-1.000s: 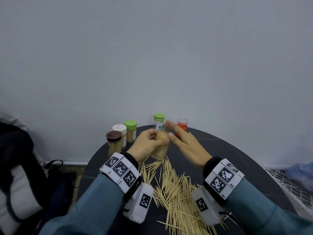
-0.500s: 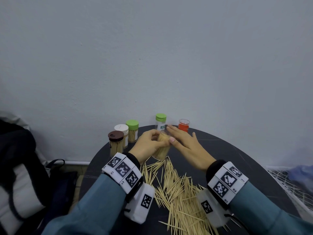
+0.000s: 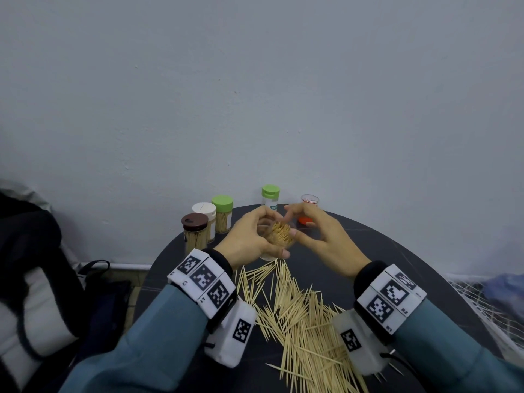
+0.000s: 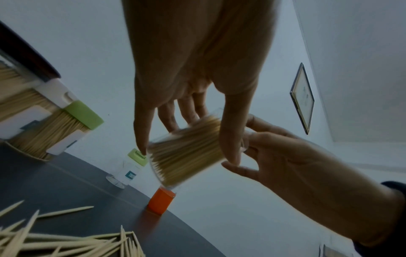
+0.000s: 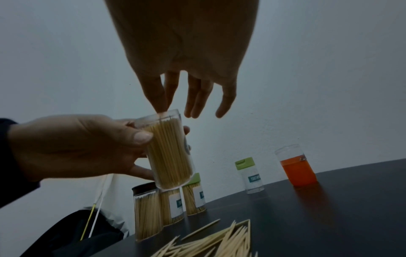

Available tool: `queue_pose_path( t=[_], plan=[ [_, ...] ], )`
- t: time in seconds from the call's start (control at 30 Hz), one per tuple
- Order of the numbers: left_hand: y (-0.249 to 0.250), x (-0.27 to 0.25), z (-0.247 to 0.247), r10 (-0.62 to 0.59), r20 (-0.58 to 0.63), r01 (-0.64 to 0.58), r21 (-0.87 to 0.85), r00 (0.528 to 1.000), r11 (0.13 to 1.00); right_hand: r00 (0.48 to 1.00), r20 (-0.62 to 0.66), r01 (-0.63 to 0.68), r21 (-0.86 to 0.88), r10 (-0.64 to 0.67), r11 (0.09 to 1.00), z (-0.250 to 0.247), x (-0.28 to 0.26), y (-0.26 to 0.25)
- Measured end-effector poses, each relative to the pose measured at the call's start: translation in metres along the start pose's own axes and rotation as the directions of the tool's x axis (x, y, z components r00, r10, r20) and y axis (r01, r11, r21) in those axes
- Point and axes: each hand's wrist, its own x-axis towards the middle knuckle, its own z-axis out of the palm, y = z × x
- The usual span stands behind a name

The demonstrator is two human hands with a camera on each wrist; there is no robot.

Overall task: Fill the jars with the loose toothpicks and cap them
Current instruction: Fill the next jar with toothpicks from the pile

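Observation:
My left hand (image 3: 274, 233) grips a clear jar (image 3: 283, 239) packed with toothpicks, raised off the round black table (image 3: 397, 251) and tilted with its uncapped mouth toward me. The thumb and fingers wrap its wall (image 4: 186, 153). My right hand (image 3: 292, 221) hovers at the jar's mouth with relaxed, spread fingers; only its thumb tip touches the rim (image 5: 163, 113). It holds nothing. A heap of loose toothpicks (image 3: 300, 316) lies on the table between my wrists. An orange cap (image 3: 305, 220) stands behind the right hand, under a clear piece.
At the table's back left stand three filled jars, capped brown (image 3: 195, 231), white (image 3: 204, 212) and green (image 3: 222, 212). A slim, empty green-capped jar (image 3: 270, 195) stands at the back by the wall. A dark bag (image 3: 42, 279) lies left of the table.
The right fingers, which lay across the jar's mouth, have lifted off, leaving the thumb at the rim. The left hand has tipped the jar's mouth toward me.

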Motion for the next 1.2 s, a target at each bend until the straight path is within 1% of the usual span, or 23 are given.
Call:
queue_pose_path(
  t=[0.1, 0.2, 0.33, 0.47, 0.53, 0.6, 0.7, 0.77, 0.83, 0.9, 0.97, 1.03, 1.1, 1.2],
  plan=[
    [0.000, -0.001, 0.001, 0.032, 0.003, -0.032, 0.042, 0.999, 0.999, 0.999, 0.031, -0.015, -0.034, 0.016, 0.999, 0.001, 0.000, 0.001],
    [-0.004, 0.000, 0.002, 0.043, 0.002, -0.043, 0.088, 0.999, 0.995, 1.000, 0.002, -0.001, -0.076, 0.001, 0.997, 0.002, 0.002, 0.002],
    [-0.007, 0.003, 0.003, 0.035, 0.004, -0.035, 0.131, 0.999, 0.991, 1.000, -0.003, 0.011, -0.260, -0.013, 0.965, 0.002, 0.006, 0.005],
    [-0.008, 0.002, 0.003, 0.029, 0.005, -0.029, 0.177, 1.000, 0.984, 0.998, 0.049, 0.053, -0.457, -0.034, 0.888, 0.002, 0.005, 0.004],
    [-0.008, 0.001, 0.004, 0.028, 0.008, -0.029, 0.177, 1.000, 0.984, 0.998, 0.024, 0.066, -0.498, -0.062, 0.865, 0.004, 0.004, 0.004],
    [-0.006, 0.000, 0.005, 0.029, 0.002, -0.029, 0.172, 1.000, 0.985, 0.994, -0.017, 0.086, -0.484, -0.108, 0.871, 0.006, 0.004, 0.005],
    [-0.005, -0.001, 0.003, 0.032, -0.010, -0.029, 0.186, 0.999, 0.982, 0.976, -0.063, 0.150, -0.497, -0.208, 0.855, 0.006, 0.004, 0.008],
    [-0.004, -0.002, 0.001, 0.028, -0.033, -0.021, 0.203, 0.999, 0.979, 0.964, -0.098, 0.152, -0.564, -0.249, 0.812, 0.003, 0.004, 0.008],
    [-0.004, -0.002, -0.001, 0.030, -0.064, -0.016, 0.205, 0.998, 0.979, 0.955, -0.130, 0.117, -0.658, -0.265, 0.744, -0.001, 0.004, 0.004],
    [-0.003, -0.002, -0.001, 0.030, -0.071, -0.015, 0.208, 0.997, 0.978, 0.954, -0.132, 0.089, -0.730, -0.268, 0.677, -0.002, 0.005, 0.001],
    [-0.003, -0.003, 0.001, 0.025, -0.060, -0.012, 0.212, 0.998, 0.977, 0.958, -0.107, 0.094, -0.759, -0.265, 0.644, 0.002, 0.005, -0.001],
    [-0.003, -0.005, 0.004, 0.013, -0.052, -0.002, 0.203, 0.999, 0.979, 0.966, -0.077, 0.114, -0.732, -0.248, 0.671, 0.006, 0.004, -0.002],
    [-0.003, -0.005, 0.004, 0.007, -0.059, 0.005, 0.196, 0.998, 0.981, 0.977, -0.071, 0.098, -0.688, -0.201, 0.719, 0.008, 0.003, -0.002],
    [-0.003, -0.005, 0.002, 0.013, -0.068, 0.001, 0.193, 0.998, 0.981, 0.984, -0.124, 0.026, -0.596, -0.125, 0.802, 0.006, 0.002, -0.003]
  ],
)
